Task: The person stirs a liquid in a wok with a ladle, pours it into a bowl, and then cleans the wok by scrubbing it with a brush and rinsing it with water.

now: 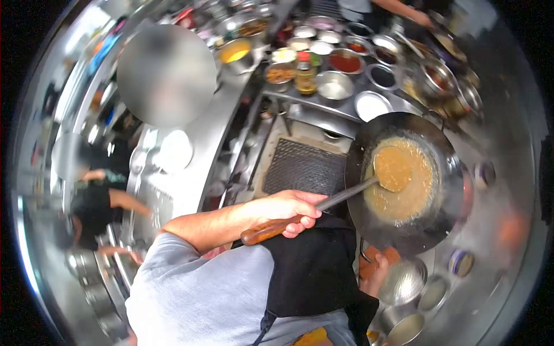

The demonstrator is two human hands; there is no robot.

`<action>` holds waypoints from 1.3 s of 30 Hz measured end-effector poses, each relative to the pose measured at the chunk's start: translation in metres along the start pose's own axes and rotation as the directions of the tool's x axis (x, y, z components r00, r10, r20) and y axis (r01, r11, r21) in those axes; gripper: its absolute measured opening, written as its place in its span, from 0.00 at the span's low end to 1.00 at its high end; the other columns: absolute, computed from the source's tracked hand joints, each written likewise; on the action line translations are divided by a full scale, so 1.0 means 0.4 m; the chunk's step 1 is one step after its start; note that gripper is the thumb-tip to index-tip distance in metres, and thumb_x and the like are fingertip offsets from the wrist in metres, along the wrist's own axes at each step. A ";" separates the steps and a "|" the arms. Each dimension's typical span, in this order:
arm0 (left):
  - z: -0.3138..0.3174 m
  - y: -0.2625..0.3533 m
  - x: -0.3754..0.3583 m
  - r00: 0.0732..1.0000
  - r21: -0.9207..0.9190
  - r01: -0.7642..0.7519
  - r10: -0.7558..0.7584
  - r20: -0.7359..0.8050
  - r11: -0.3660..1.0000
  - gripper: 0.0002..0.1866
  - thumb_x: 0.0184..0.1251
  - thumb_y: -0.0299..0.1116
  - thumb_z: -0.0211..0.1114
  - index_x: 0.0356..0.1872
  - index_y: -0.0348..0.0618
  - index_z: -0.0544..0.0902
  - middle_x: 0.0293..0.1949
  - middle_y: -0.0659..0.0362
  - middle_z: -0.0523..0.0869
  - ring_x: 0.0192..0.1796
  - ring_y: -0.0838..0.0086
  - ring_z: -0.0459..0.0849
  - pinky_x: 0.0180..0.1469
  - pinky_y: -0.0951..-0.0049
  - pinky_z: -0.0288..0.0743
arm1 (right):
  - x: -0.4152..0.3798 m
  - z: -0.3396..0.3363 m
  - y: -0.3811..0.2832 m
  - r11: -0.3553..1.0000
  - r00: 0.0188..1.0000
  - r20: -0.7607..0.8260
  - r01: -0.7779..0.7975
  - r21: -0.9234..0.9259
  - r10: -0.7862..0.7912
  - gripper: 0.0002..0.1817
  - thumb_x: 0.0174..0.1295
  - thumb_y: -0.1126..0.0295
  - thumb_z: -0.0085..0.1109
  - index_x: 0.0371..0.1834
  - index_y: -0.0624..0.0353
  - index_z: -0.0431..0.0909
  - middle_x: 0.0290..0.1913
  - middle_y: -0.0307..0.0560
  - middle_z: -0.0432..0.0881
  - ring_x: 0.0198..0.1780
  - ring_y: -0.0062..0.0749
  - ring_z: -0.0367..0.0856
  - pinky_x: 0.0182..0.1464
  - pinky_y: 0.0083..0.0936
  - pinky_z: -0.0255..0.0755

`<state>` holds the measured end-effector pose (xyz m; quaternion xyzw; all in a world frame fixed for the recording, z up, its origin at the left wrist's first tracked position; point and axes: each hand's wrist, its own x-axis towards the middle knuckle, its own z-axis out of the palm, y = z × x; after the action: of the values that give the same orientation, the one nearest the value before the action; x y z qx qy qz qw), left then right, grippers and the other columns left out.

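My left hand (294, 213) grips the wooden handle of a metal ladle (346, 195). The ladle's bowl is full of light brown liquid (394, 168) and sits over the dark wok (360, 216), which holds bubbling, pale brown liquid. My right hand (378, 272) is closed on an orange-brown cloth (390, 254) at the near edge of the wok. Part of that hand is hidden by the apron and cloth. The wok's near handle is mostly covered.
Behind the wok are bowls of sauces (346, 61), a red-capped bottle (305, 74) and a steel bowl (334, 85). A dark mesh grate (304, 167) lies left of the wok. Metal strainers (404, 281) are near my right hand. Other people (95, 213) stand at left and top.
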<state>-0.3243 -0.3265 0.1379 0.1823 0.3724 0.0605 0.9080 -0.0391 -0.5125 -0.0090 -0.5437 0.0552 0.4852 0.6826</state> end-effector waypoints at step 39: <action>-0.267 -0.335 -0.715 0.531 -0.428 -0.846 0.436 -0.727 0.317 0.31 0.71 0.26 0.51 0.76 0.50 0.60 0.22 0.63 0.69 0.11 0.79 0.66 0.14 0.79 0.60 | -0.091 0.958 0.476 0.657 0.471 0.549 -0.092 -0.748 0.691 0.19 0.53 0.74 0.52 0.49 0.69 0.72 0.41 0.55 0.81 0.41 0.45 0.85 0.45 0.39 0.83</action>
<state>-0.6070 -0.4904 0.2047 -0.0931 0.4134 0.6223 0.6581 -0.3691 -0.2413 0.0360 -0.4240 -0.2907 0.8160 0.2642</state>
